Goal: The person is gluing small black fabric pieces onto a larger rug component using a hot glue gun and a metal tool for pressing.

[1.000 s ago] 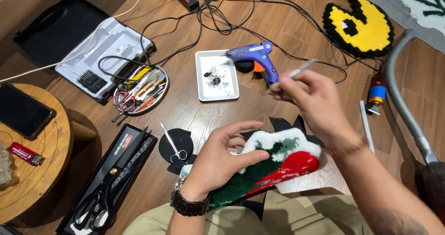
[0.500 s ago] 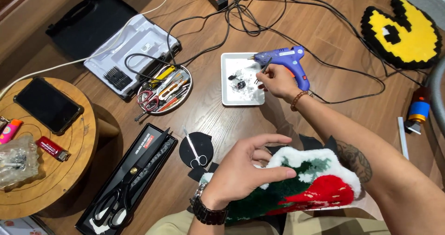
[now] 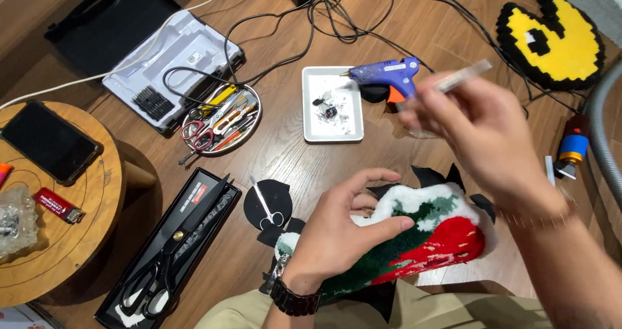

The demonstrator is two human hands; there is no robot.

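My left hand presses down on a tufted white, green and red piece that lies across my lap, over black felt scraps. A black watch is on that wrist. My right hand hovers blurred above and to the right of it, pinching a clear glue stick that points up and right. Just beyond this hand a blue glue gun lies on the wooden floor beside a white tray holding dark glue bits.
A round tin of small tools, an open black case and a box with large scissors lie left. Small scissors rest on black felt. A phone sits on a round wooden table. A yellow tufted piece, cables and a grey hose lie right.
My right hand has come back from the tray and glue gun toward me, holding the clear stick higher. My left hand stays on the tufted piece.
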